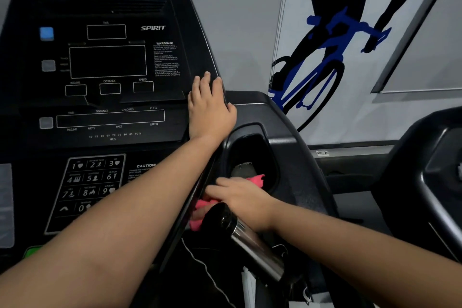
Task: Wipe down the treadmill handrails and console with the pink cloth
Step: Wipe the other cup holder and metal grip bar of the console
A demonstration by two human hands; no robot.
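Pressing one cloth (pixel 257 180) against the one cup holder (pixel 260 129), the right hand (pixel 242 199) keeps fingers nearly straight; the left hand (pixel 210 112) rests flat, fingers straight, on one console (pixel 107 62).

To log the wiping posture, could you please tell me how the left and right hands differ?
The left hand lies flat on the console edge, holding nothing; the right hand presses the cloth at the cup holder. The left hand reaches higher and farther; the right hand sits lower and nearer. Both are palm down.
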